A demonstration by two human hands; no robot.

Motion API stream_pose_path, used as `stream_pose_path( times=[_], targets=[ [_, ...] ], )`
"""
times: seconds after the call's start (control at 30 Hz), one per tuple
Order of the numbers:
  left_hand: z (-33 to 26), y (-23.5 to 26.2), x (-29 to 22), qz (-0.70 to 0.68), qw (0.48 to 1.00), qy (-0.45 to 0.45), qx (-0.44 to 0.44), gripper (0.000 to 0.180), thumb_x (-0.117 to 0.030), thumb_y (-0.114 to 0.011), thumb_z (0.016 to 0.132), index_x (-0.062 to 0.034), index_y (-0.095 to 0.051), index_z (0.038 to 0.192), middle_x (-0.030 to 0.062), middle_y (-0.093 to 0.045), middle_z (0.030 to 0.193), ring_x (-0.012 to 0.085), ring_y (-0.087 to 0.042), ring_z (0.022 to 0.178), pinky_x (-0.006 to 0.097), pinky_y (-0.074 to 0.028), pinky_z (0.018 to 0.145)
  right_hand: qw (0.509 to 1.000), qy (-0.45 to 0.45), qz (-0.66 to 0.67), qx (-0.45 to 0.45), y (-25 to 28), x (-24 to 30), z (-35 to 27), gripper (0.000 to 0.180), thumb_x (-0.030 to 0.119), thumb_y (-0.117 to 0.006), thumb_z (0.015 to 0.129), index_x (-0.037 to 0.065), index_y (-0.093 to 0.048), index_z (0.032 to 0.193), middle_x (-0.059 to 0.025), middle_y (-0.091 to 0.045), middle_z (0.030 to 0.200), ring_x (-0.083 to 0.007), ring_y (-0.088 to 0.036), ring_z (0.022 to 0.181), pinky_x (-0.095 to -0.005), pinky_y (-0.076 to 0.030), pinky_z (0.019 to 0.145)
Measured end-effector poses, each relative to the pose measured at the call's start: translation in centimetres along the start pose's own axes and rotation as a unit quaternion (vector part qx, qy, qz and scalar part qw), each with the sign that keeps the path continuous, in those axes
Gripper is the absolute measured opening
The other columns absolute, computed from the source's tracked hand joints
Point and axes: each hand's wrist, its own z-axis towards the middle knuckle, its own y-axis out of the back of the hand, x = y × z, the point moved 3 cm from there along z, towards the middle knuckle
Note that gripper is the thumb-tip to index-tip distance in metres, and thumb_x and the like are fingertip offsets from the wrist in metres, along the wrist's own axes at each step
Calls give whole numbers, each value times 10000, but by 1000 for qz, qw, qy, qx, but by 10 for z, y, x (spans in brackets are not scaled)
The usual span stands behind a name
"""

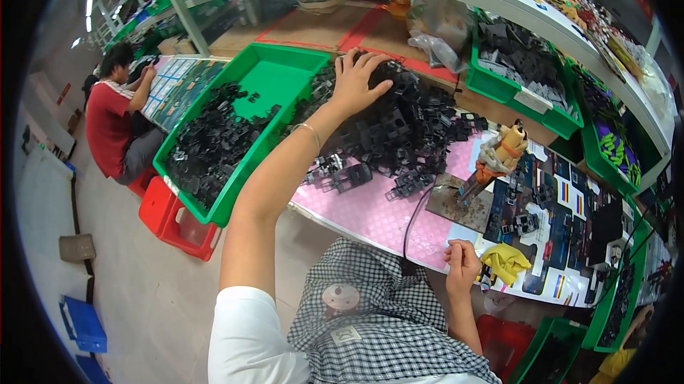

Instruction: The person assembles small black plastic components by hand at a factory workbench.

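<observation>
"Parts, the black ones: where do we find them?"

"We see them heaped at the far side of the pink mat, with more lying in the green bin to the left."

"And our left hand?"

"We have it over the top of the heap, fingers spread apart and a little bent. Only its back shows, so we cannot tell whether any part is caught beneath it."

"What about our right hand?"

"We hold it low, by the mat's near edge, fingers curled in. We cannot tell whether anything is in it. The yellow cloth is just beside it, to the right."

"What stands beyond that hand?"

"We spot a metal plate with a wrapped tool standing over it, and a dark cable running down across the mat."
</observation>
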Motion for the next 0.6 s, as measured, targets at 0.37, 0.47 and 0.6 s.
stream_pose_path(
  times=[0.37, 0.47, 0.6],
  targets=[
    [5, -5, -6, 89, 996, -9, 20, 479, -304, -661, 753, -201, -506, 1195, 44, -503, 1211, 354, -307, 1244, 637, -190, 990, 999, 20, -46, -8, -3, -1, 0, 90, 59, -536, 880, -2, -601, 871, -48, -556, 693, -107, -535, 594, -230, -404, 533],
    [7, -1, -19, 100, 994, -45, -18, 387, -213, -650, 754, -185, -553, 1128, 38, -527, 1169, 344, -334, 1223, 605, -233, 977, 998, 25, -59, -9, -5, -2, 3, 82, 55, -541, 873, 2, -603, 861, -51, -555, 681, -114, -533, 586, -236, -400, 528],
    [14, -5, -26, 80, 990, -107, -55, 290, -156, -636, 745, -131, -610, 1033, 36, -576, 1066, 297, -421, 1127, 565, -258, 982, 998, 27, -58, 6, -13, -2, 6, 81, 51, -538, 870, -1, -599, 857, -57, -549, 679, -121, -525, 587, -239, -398, 536]
  ],
)
